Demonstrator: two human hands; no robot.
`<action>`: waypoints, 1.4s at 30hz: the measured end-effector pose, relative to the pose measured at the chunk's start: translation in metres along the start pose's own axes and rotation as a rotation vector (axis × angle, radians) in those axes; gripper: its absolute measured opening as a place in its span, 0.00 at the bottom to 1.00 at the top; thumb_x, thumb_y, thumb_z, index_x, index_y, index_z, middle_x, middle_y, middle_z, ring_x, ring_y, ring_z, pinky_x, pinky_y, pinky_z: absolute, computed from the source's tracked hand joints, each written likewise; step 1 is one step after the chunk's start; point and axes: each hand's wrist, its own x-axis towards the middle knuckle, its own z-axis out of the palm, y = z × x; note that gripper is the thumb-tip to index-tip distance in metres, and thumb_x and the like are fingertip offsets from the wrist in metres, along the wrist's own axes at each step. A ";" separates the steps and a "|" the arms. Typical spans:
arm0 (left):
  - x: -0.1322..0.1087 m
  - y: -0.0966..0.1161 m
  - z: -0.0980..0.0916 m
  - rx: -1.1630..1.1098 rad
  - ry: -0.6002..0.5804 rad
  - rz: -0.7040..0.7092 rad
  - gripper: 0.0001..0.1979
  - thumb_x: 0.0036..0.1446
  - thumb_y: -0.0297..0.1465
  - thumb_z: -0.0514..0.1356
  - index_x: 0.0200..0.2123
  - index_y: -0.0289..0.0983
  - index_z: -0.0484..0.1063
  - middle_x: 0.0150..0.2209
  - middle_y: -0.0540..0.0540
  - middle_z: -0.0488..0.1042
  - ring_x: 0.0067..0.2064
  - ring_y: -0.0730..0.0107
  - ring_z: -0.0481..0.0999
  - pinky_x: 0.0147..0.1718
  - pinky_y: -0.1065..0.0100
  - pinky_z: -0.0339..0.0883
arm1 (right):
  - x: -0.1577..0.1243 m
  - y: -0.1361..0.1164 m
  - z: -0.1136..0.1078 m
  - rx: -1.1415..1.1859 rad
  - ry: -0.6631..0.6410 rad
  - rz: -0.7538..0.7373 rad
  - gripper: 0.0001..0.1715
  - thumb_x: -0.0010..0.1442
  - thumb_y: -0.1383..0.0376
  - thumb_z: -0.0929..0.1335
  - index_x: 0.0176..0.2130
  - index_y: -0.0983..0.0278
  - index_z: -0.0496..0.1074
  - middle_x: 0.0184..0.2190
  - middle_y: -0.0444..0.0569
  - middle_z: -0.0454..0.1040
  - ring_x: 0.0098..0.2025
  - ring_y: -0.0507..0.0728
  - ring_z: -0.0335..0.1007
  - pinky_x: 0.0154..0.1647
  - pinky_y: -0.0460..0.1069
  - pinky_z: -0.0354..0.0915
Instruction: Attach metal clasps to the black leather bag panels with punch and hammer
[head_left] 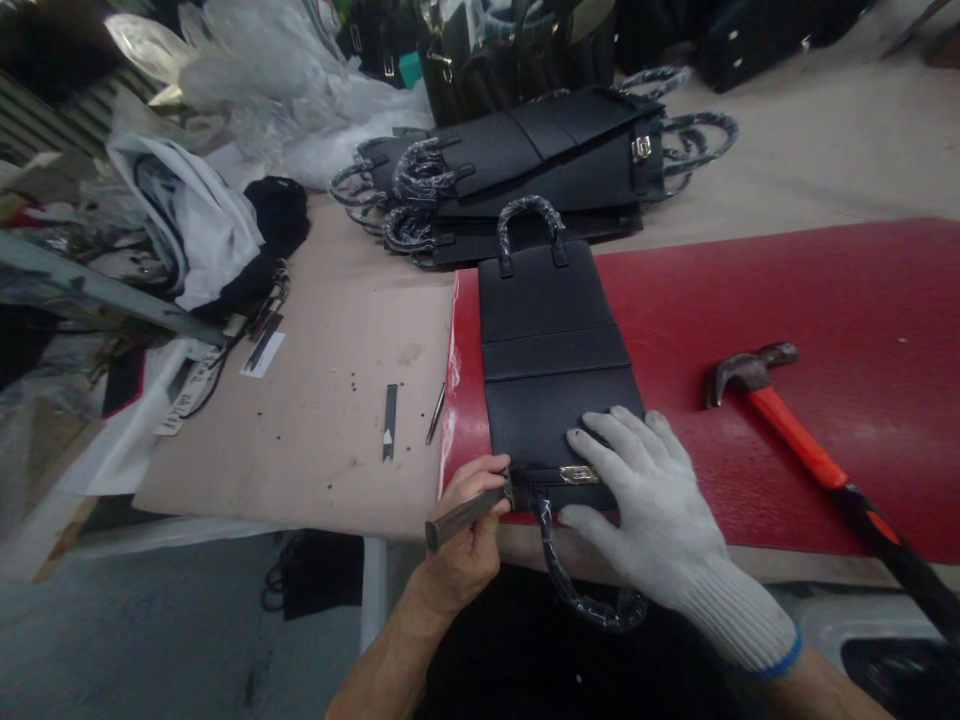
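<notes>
A black handbag panel (551,300) lies flat on the red mat, with a plastic-wrapped handle at each end. Bare, my left hand (466,515) is closed around a dark metal bar-shaped tool (461,520). The tool's far end meets the panel's left edge, near the strap. My right hand (645,490), in a white knit glove, lies on the panel with its fingers spread. Just left of its fingers is a metal clasp (577,475) on the strap. The near handle (559,570) hangs over the table's front edge.
A claw hammer (795,435) with an orange and black handle lies on the red mat (675,300). More black bag panels (525,150) are stacked behind. To the left are a flat metal strip (390,422), a thin pointed tool (436,413) and clear plastic wrap (277,90).
</notes>
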 end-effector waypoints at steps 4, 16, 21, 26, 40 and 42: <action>0.006 -0.003 -0.001 -0.040 -0.041 0.017 0.13 0.66 0.21 0.57 0.50 0.40 0.72 0.51 0.40 0.78 0.55 0.58 0.80 0.53 0.54 0.77 | 0.000 0.000 0.000 0.023 0.004 -0.003 0.36 0.57 0.54 0.73 0.61 0.64 0.71 0.63 0.59 0.70 0.68 0.76 0.58 0.70 0.74 0.49; 0.020 0.000 0.001 0.018 -0.063 0.021 0.12 0.64 0.21 0.58 0.48 0.39 0.71 0.48 0.40 0.79 0.51 0.59 0.80 0.52 0.56 0.76 | 0.001 -0.001 -0.001 0.022 -0.011 0.030 0.39 0.53 0.53 0.76 0.60 0.64 0.72 0.63 0.58 0.70 0.68 0.75 0.58 0.71 0.73 0.48; 0.022 0.002 0.004 0.048 -0.075 0.028 0.13 0.62 0.22 0.58 0.48 0.39 0.71 0.47 0.40 0.79 0.51 0.60 0.81 0.51 0.57 0.77 | -0.002 -0.002 -0.004 0.069 0.018 0.003 0.33 0.56 0.56 0.75 0.58 0.64 0.73 0.61 0.58 0.71 0.67 0.74 0.60 0.70 0.74 0.49; 0.021 0.002 0.009 0.074 -0.062 0.035 0.11 0.61 0.21 0.57 0.45 0.38 0.71 0.46 0.40 0.79 0.49 0.61 0.81 0.50 0.60 0.77 | -0.017 0.011 -0.019 0.065 0.157 0.030 0.25 0.64 0.58 0.68 0.58 0.66 0.71 0.59 0.61 0.73 0.63 0.70 0.66 0.67 0.71 0.59; 0.025 -0.002 0.003 0.026 -0.049 0.023 0.08 0.61 0.23 0.58 0.42 0.37 0.73 0.43 0.42 0.80 0.47 0.63 0.82 0.49 0.61 0.77 | -0.077 0.086 -0.063 -0.368 0.076 0.455 0.29 0.69 0.52 0.60 0.57 0.69 0.72 0.57 0.62 0.73 0.50 0.72 0.73 0.46 0.62 0.71; 0.025 0.000 0.003 0.025 -0.049 0.016 0.07 0.61 0.23 0.58 0.42 0.37 0.73 0.43 0.42 0.80 0.46 0.63 0.82 0.49 0.61 0.77 | -0.074 0.085 -0.064 -0.375 0.062 0.444 0.27 0.69 0.55 0.60 0.57 0.69 0.72 0.56 0.61 0.74 0.49 0.71 0.73 0.46 0.62 0.71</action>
